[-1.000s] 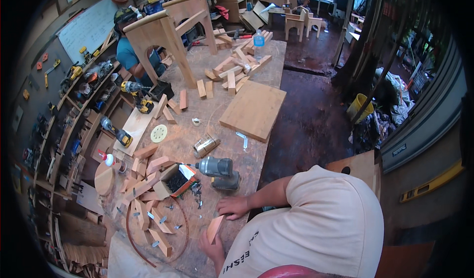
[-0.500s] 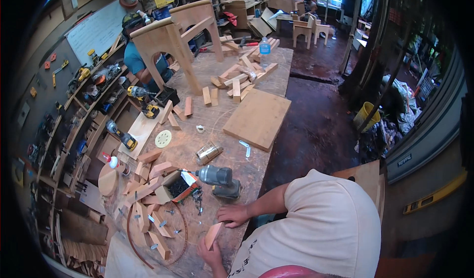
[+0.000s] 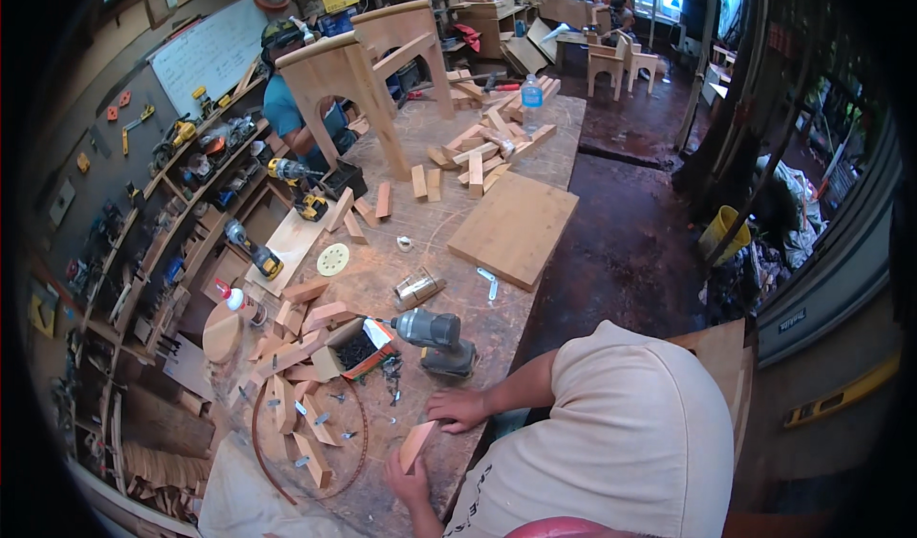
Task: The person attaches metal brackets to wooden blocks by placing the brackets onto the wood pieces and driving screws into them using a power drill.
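Near the lower edge, my left hand (image 3: pixel 409 481) is closed around the near end of a short wooden block (image 3: pixel 417 445) at the front of the worktable. Just beyond its far end rests my right hand (image 3: pixel 458 410), palm down with the fingers stretched over the tabletop. Its thumb is close to the block; whether they touch I cannot tell. A cordless drill (image 3: pixel 435 339) stands past my right hand. Left of it is an open box of dark screws (image 3: pixel 355 352), some spilled beside it. Several wooden blocks with metal brackets (image 3: pixel 313 460) lie left of my hands.
A thin hoop (image 3: pixel 364 433) lies among the blocks. Farther along are a wooden board (image 3: pixel 513 227), a sanding disc (image 3: pixel 332 260), a glue bottle (image 3: pixel 241 303), a water bottle (image 3: pixel 532 96) and a wooden chair frame (image 3: pixel 368 89). Another person (image 3: pixel 287 108) is behind the frame.
The whole view has shifted a little, so the table's contents appear farther right. Both hands and the wooden block stay in nearly the same place on the table.
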The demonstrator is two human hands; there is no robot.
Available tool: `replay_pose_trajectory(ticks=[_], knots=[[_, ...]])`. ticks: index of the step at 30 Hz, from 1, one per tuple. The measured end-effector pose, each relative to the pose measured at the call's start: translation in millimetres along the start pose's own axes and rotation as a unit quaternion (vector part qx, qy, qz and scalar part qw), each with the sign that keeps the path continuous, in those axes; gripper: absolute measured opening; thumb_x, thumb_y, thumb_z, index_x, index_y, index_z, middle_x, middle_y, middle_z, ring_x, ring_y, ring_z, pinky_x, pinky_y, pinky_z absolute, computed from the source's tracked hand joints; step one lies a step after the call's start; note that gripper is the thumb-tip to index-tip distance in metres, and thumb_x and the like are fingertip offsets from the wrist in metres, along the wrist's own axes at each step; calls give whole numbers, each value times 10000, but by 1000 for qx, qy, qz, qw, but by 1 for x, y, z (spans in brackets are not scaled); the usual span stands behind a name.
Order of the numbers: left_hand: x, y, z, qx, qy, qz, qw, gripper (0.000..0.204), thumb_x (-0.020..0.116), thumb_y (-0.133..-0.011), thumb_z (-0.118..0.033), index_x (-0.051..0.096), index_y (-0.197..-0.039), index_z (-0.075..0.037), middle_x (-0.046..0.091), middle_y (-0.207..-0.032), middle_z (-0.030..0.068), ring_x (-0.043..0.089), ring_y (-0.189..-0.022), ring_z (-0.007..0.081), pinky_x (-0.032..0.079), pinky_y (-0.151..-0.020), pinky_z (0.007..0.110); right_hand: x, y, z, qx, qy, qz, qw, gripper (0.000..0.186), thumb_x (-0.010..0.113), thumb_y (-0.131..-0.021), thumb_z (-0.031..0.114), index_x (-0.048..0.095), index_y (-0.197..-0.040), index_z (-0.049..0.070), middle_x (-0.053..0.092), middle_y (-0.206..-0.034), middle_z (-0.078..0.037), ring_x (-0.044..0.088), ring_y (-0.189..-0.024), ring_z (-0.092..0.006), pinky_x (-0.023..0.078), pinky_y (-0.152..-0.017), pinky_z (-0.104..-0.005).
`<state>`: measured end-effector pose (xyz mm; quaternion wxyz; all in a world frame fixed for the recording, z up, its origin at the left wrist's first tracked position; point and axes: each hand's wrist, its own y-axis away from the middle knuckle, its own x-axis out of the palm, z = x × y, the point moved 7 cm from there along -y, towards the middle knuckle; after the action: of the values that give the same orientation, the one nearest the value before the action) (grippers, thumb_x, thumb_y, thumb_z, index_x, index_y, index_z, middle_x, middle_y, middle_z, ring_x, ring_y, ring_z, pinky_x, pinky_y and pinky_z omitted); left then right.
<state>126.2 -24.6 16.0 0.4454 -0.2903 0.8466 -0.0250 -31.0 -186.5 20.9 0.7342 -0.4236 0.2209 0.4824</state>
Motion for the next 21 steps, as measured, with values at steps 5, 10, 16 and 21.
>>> replay_pose_trajectory(ticks=[5,10,16,21], knots=[[1,-1,2,0,17,1,1000,541,768,-711,-238,597,-1178,-24,619,-1097,197,551,-1051,417,413,-936,513,3,-1,-3,-9,0,-13,1000,357,708,-757,244,552,-1034,82,530,-1117,-128,504,-1078,-336,429,-907,-456],[0,-2,-2,0,40,8,999,541,763,-714,-235,597,-1184,-24,623,-1121,198,552,-1056,418,405,-949,516,5,2,-5,-4,6,-10,1000,365,703,-761,243,543,-1047,82,527,-1124,-131,504,-1077,-336,434,-898,-456],[-1,-1,2,-1,21,10,1000,545,768,-707,-220,597,-1185,-24,624,-1125,197,554,-1065,415,406,-952,513,1,0,2,-1,25,9,1000,351,672,-800,242,550,-1083,74,532,-1135,-136,515,-1087,-334,436,-909,-458],[-2,-2,-2,1,28,7,1000,538,775,-700,-181,599,-1183,-23,625,-1124,196,558,-1068,408,411,-955,498,-1,0,4,-2,27,14,1000,357,675,-799,246,548,-1084,73,532,-1141,-135,513,-1093,-334,431,-917,-457]])
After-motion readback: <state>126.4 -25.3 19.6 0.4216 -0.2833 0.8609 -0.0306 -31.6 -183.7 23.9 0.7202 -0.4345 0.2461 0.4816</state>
